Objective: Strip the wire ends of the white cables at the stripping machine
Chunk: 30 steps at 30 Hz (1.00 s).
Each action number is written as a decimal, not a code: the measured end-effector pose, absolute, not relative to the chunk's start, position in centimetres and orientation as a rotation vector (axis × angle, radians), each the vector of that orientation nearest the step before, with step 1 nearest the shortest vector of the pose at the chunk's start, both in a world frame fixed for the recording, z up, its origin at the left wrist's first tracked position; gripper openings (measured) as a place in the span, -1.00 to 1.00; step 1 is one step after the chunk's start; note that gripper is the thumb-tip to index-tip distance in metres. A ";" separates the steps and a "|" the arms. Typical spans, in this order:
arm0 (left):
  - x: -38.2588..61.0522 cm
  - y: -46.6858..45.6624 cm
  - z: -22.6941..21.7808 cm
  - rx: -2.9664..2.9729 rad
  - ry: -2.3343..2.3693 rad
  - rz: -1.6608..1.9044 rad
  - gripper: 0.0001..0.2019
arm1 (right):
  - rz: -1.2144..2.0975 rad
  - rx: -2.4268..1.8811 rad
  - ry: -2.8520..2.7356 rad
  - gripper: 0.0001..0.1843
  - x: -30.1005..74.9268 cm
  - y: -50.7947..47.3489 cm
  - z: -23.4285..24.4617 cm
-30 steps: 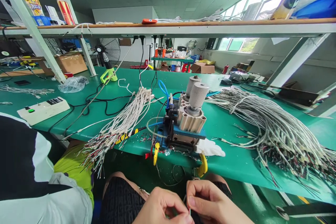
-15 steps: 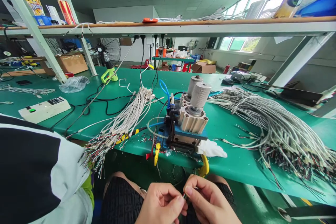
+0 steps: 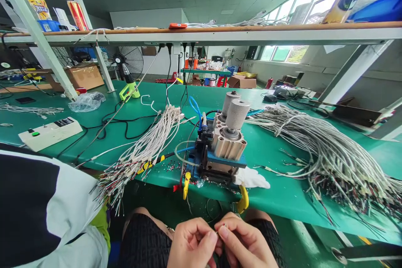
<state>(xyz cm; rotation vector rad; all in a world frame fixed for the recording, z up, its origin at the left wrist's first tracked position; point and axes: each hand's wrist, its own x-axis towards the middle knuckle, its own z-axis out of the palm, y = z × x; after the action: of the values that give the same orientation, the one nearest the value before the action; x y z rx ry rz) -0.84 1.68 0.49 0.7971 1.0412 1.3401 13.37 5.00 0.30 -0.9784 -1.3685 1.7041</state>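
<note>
Over my lap, at the bottom of the head view, my left hand [image 3: 193, 243] and my right hand [image 3: 243, 238] meet, thumbs and forefingers pinched. Between the fingertips is a thin wire end [image 3: 217, 232], nearly all hidden by the fingers. Just beyond the hands, at the bench's front edge, stands a pneumatic press [image 3: 228, 146] with two knurled metal knobs. Left of the press lies a bundle of white cables [image 3: 153, 136], its stripped ends hanging over the edge. A larger bundle of grey cables [image 3: 329, 146] covers the right side.
Yellow clamp handles [image 3: 243, 199] jut below the edge of the green bench [image 3: 276, 205]. A white cloth or glove [image 3: 253, 178] lies beside the press. A white control box [image 3: 50, 133] sits left. A co-worker's sleeve [image 3: 72, 201] is close on my left. A shelf [image 3: 220, 35] spans above.
My hands have drawn slightly closer together, and the wire between the fingertips shows less than before. The camera view has shifted a little; the bench items stay in place.
</note>
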 end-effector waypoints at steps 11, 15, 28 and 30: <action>-0.3 1.5 -1.6 0.929 1.121 1.282 -0.50 | 1.329 -1.062 -1.631 -0.65 13.1 5.3 2.7; -0.7 1.4 -1.7 1.019 1.061 1.309 -0.50 | 2.176 -1.015 -0.992 -0.51 13.4 6.1 2.7; -0.7 1.6 -0.5 0.757 1.071 1.274 -0.40 | 1.779 -1.159 -1.336 -0.31 12.7 5.9 2.2; -0.6 1.6 -0.4 0.749 1.082 1.263 -0.38 | 1.738 -1.172 -1.403 -0.31 12.8 6.0 2.3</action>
<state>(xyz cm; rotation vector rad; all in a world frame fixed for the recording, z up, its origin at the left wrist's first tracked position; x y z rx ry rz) -0.62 1.59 -0.43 0.7491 1.0820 1.2634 12.79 6.02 2.31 -1.1724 -1.4034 1.7379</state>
